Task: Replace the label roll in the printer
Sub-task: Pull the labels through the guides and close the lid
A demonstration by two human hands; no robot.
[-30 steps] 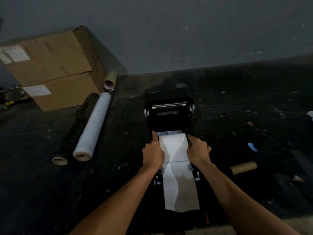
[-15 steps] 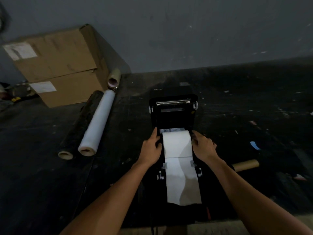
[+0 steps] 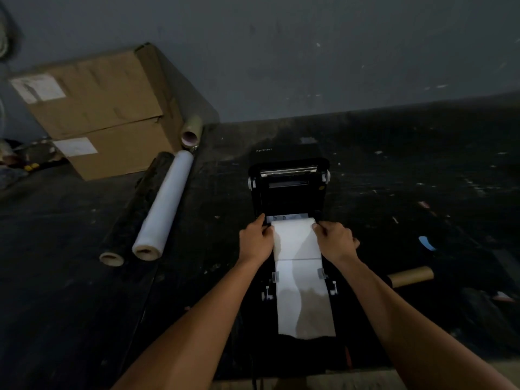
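A black label printer (image 3: 289, 190) stands on the dark table with its lid swung open and back. A white label roll (image 3: 295, 237) sits in its bay, and a strip of labels (image 3: 305, 302) runs from it towards me over the printer's front. My left hand (image 3: 254, 242) grips the roll's left end with the thumb on top. My right hand (image 3: 334, 240) grips its right end the same way. The roll's ends and the holders beneath are hidden by my fingers.
Two stacked cardboard boxes (image 3: 92, 108) stand at the back left by the wall. A white film roll (image 3: 164, 205) and a black roll (image 3: 135, 212) lie left of the printer. A small cardboard tube (image 3: 192, 130) is by the boxes; another brown core (image 3: 410, 275) lies right.
My view has shifted slightly. Both hands stay on the roll's ends, fingers now curled a little more over its top; the roll sits in the same place.
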